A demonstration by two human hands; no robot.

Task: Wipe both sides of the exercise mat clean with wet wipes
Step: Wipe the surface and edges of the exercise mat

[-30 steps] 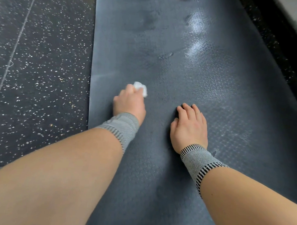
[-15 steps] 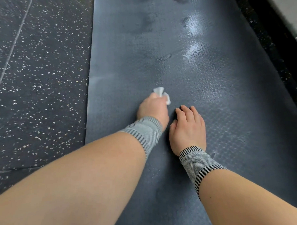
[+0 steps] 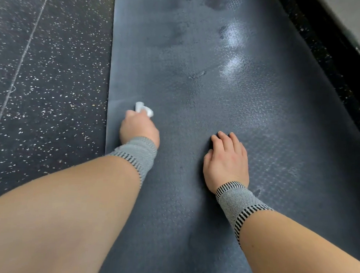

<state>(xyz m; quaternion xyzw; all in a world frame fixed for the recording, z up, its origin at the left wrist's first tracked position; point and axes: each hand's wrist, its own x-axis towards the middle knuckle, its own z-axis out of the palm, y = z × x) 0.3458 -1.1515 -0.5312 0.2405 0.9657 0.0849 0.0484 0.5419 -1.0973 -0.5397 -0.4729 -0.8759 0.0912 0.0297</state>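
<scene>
A dark grey textured exercise mat (image 3: 197, 96) lies flat on the floor and runs away from me. My left hand (image 3: 137, 127) grips a crumpled white wet wipe (image 3: 144, 109) and presses it on the mat close to the mat's left edge. Only a small part of the wipe shows past the fingers. My right hand (image 3: 227, 158) rests flat on the mat to the right, fingers together and straight. Both wrists wear grey striped bands. Wet, shiny streaks show on the mat farther ahead.
Black rubber flooring with white speckles (image 3: 50, 70) lies left of the mat. A narrow strip of the same floor and a dark wall base (image 3: 341, 40) run along the mat's right side.
My left hand has swept the wipe leftward from beside my right hand back toward the mat's left edge. My right hand has stayed in place.
</scene>
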